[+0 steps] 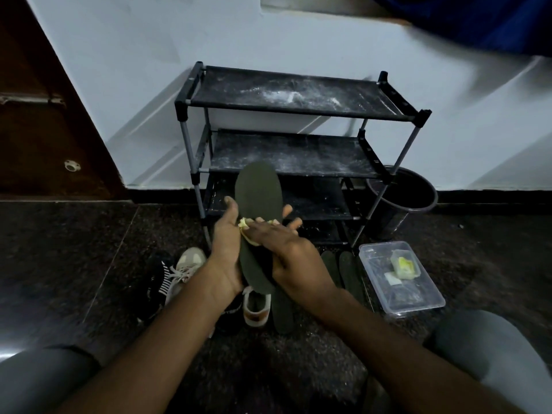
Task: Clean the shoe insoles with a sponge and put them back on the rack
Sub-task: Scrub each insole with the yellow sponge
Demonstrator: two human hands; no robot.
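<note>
While the left hand [225,249] cups the thin, flexible dark-green foam insole [258,222] from beneath, it looks light and bendy. The right hand [286,249] presses a soft yellow sponge [248,231] flat on it.

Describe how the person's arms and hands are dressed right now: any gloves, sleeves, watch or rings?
Both forearms are bare, with no sleeves in view. The left hand and right hand have no gloves. No watch, bracelet or ring shows on either. The knees at the bottom corners are in grey trousers.
</note>
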